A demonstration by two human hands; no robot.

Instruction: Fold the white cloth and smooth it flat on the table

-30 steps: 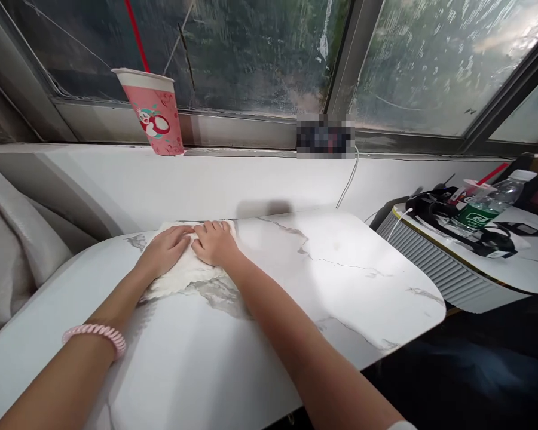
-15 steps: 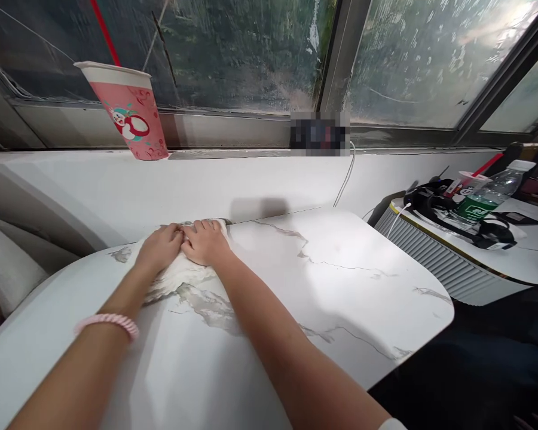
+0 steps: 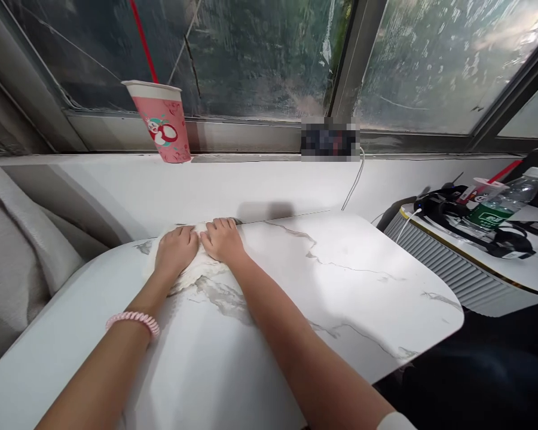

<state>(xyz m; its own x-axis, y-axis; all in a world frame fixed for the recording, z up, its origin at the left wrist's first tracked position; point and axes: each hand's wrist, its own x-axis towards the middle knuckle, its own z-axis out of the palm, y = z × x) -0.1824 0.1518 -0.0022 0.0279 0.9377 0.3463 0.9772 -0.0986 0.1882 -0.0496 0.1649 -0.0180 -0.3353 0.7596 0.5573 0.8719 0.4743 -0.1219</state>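
Hands lie flat, fingers spread and gripping nothing: the left hand [image 3: 177, 248] and right hand [image 3: 224, 240] press side by side on a white cloth [image 3: 192, 272] (bunched beneath them) at the marble bench's [image 3: 341, 286] far edge. A pink paper cup [image 3: 165, 122] stands on the windowsill [image 3: 251, 156] beyond.

light: soft daylight through window [image 3: 260, 54] | glare: bright patch on table [image 3: 341, 263] | edges: wide-angle bending | focus: sharp
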